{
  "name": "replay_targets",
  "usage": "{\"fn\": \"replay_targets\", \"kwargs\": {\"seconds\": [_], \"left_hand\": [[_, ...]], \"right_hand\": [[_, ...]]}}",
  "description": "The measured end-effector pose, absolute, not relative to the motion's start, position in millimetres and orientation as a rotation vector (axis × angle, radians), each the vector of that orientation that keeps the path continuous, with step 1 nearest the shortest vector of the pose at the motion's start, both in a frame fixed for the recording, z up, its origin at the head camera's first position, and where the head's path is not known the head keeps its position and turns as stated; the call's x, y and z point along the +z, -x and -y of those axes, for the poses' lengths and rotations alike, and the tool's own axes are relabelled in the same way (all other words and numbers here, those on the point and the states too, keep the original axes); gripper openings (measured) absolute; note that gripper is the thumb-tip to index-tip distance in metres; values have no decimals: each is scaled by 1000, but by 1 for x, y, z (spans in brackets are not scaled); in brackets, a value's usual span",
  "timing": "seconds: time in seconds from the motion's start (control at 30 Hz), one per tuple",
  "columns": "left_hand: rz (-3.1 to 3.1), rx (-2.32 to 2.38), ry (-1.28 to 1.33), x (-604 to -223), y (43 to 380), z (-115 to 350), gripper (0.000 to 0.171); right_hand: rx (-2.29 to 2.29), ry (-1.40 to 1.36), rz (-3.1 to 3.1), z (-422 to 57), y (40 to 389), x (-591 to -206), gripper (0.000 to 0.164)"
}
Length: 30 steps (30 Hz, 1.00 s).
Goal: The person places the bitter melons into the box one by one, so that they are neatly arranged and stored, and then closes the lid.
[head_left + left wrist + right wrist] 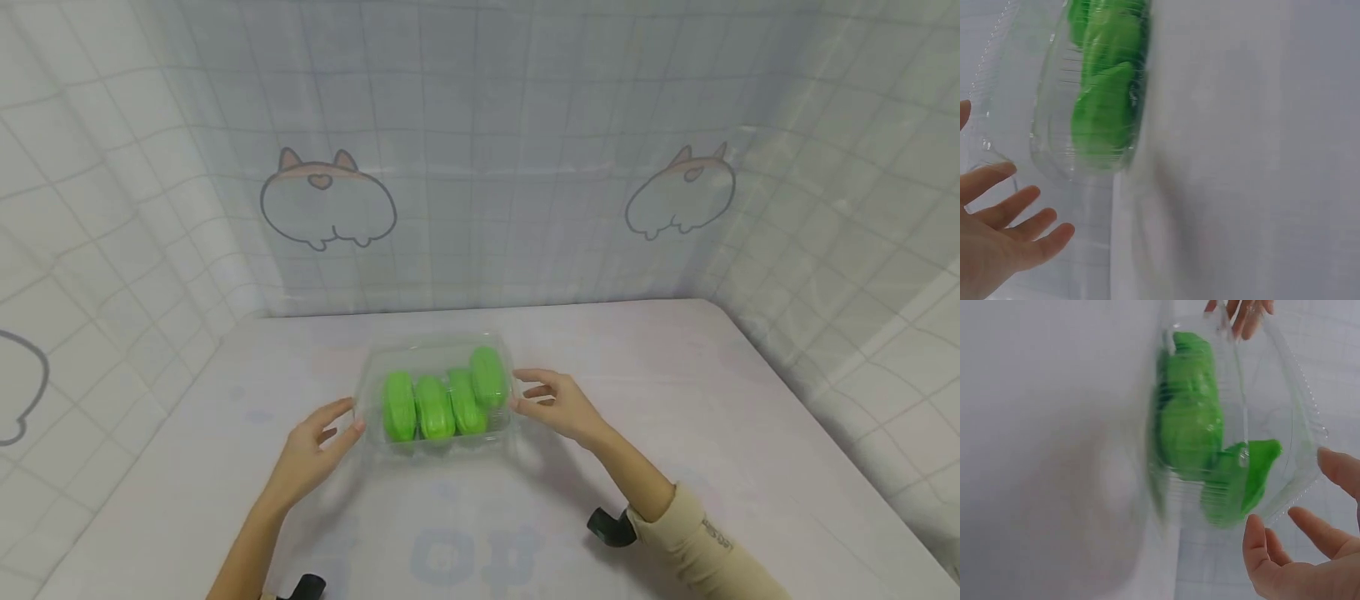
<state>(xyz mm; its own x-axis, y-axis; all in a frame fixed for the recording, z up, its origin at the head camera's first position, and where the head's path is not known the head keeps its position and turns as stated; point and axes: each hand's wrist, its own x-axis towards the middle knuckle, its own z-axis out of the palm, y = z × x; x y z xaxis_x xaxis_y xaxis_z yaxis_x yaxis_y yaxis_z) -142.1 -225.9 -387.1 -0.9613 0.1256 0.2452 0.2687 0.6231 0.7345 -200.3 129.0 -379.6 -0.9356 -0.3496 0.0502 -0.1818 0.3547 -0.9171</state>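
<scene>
Several glossy green oblong pieces (435, 408) lie side by side in a clear plastic clamshell box (435, 342), the rightmost raised above its neighbours. Both wrist views show two clear rims of the box standing apart. At its left side is my left hand (311, 454), with thumb and forefinger tips right at the edge; the left wrist view has its fingers (1029, 215) spread and loosely bent. My right hand (558, 404) is at the right side. In the right wrist view its thumb (1335, 465) and fingertips (1300, 519) are close about the beaded rim corner.
The box is over a pale table (450, 508) with faint printed marks. Light grid-patterned curtains (487, 208) with animal outlines surround the table at the back and sides. Dark curved fittings (611, 527) project at both wrists.
</scene>
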Motion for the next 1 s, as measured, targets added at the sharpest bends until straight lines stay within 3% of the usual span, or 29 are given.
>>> {"fn": "replay_targets", "kwargs": {"seconds": [0.33, 0.53, 0.8, 1.0], "left_hand": [[2615, -1175, 351, -403, 136, 224, 42], [2640, -1198, 294, -405, 134, 224, 45], [2567, -1236, 270, -412, 133, 228, 41], [2563, -1284, 310, -413, 132, 232, 41]], "right_hand": [[-1650, 480, -2420, -130, 192, -392, 65], [-1614, 468, -2395, -129, 190, -401, 58], [-1616, 419, -2310, -129, 187, -408, 34], [-1646, 347, -2116, -131, 185, -412, 39]]}}
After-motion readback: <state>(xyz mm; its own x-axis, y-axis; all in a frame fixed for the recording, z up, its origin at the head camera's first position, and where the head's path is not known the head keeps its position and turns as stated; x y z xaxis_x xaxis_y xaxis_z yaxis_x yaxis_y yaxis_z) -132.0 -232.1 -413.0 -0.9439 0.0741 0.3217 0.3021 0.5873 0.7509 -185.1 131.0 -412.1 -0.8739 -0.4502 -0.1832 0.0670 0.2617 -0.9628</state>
